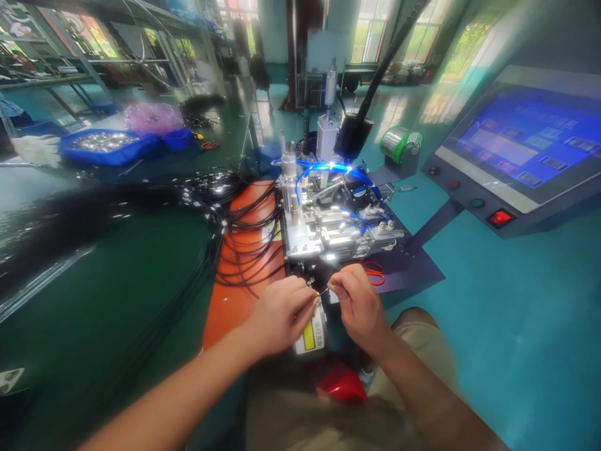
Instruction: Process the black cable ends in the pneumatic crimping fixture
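Note:
Between my two hands runs a thin wire (323,292), dark in the middle and pale near the fingertips. My left hand (284,313) is closed in a pinch on its left end. On the right end, the fingertips of my right hand (360,307) are pinched together. Both hands are just in front of a metal bench machine (323,235) with blue air tubes. Black cables (248,250) lie over an orange board (220,313) left of the machine. Below the hands is a white label plate (312,335) with a yellow patch.
Red-handled scissors (374,273) lie right of the machine. A control screen (526,141) stands on the right, and a green-edged solder wire spool (400,145) is behind. At the far left, a blue tray (110,153) holds small shiny parts. A black flexible arm (380,69) rises over the machine.

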